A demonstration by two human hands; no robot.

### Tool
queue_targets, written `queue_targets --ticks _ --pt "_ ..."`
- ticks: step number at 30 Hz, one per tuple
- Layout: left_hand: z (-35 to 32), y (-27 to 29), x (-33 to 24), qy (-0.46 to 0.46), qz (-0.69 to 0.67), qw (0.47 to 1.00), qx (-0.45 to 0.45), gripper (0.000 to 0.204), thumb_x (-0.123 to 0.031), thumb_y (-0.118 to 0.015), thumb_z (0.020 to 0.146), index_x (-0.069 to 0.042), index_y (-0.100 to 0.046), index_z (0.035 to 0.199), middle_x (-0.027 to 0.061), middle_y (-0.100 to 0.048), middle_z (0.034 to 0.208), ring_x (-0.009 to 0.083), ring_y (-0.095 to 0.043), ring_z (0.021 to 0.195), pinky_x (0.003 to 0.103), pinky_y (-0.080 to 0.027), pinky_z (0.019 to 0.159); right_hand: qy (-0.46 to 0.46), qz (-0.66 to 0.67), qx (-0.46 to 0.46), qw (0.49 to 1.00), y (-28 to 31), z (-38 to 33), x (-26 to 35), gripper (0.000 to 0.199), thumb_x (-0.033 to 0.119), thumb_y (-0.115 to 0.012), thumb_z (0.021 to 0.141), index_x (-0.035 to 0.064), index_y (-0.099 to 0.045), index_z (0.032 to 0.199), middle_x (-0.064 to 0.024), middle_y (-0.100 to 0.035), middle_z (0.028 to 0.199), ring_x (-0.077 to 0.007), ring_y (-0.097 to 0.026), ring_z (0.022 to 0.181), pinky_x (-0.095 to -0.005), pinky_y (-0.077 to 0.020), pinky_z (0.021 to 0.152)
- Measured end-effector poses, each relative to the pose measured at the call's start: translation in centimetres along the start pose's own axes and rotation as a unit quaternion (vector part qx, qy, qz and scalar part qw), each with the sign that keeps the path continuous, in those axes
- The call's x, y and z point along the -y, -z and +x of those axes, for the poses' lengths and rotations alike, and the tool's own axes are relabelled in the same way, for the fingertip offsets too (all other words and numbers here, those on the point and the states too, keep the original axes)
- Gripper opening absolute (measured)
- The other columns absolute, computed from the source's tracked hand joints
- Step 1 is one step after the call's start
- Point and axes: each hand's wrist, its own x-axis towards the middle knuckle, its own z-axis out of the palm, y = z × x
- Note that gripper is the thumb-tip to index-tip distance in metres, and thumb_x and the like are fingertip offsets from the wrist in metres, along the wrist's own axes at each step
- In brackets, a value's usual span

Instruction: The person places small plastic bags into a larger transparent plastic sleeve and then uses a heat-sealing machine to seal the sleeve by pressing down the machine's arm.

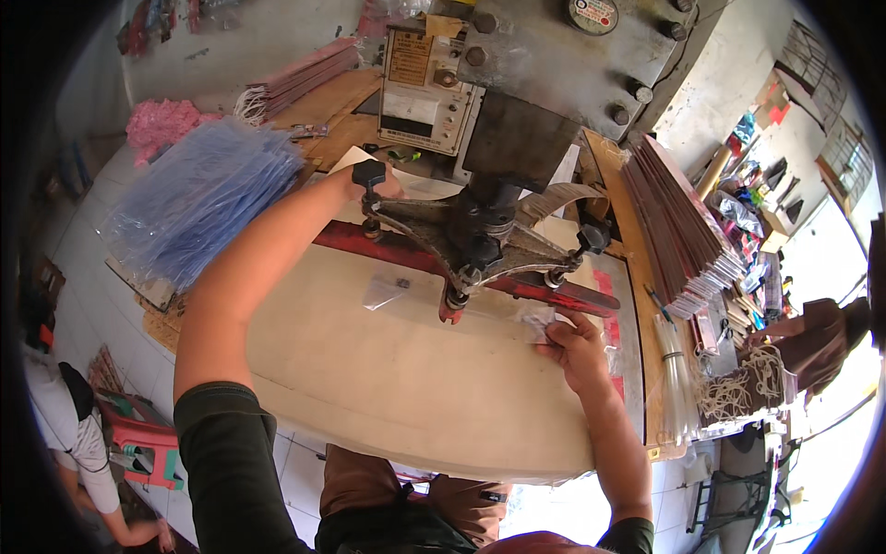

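Note:
My right hand (579, 351) pinches the crumpled end of a clear plastic piece (537, 325) at the right of a beige work surface (406, 369). The plastic seems to run left under the press, where another clear flap (386, 293) with a small dark mark lies; I cannot tell if they are one piece. My left arm reaches far forward, and my left hand (391, 185) is beyond a black knob (368, 173), its fingers mostly hidden. Over the surface hangs a metal press head (480, 217) with a long red bar (581, 295) below it.
A stack of bluish clear plastic bags (208, 189) lies at the left. Behind the press stands a control box (426, 88). Brown-red folded bags (678, 231) and a bundle of clear tubes (678, 379) line the right side. Another person's arm (111, 508) shows at lower left.

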Motion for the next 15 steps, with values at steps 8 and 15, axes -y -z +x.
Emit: queue_targets --ticks 8,15 --pt "0.0 0.0 3.3 -0.04 -0.16 0.986 0.027 0.027 -0.023 -0.071 0.086 -0.003 -0.071 0.104 0.0018 -0.07 0.096 0.0148 -0.063 0.083 0.031 -0.05 0.074 -0.009 0.007 0.006 1.0 -1.3 -0.2 0.1 0.039 -0.004 -0.06 0.089 -0.003 -0.056 0.127 -0.0062 -0.061 0.093 -0.018 -0.063 0.085 -0.0335 -0.0642 0.07" --pt "-0.5 0.2 1.0 -0.118 -0.272 0.955 0.011 0.022 -0.009 -0.072 0.084 -0.005 -0.064 0.104 -0.0011 -0.064 0.1 0.0083 -0.057 0.095 0.028 -0.048 0.079 -0.008 0.005 0.012 1.0 -0.7 -0.5 0.7 0.036 -0.001 -0.057 0.089 -0.0038 -0.054 0.125 -0.0069 -0.059 0.093 -0.0182 -0.063 0.082 -0.0337 -0.0637 0.07"
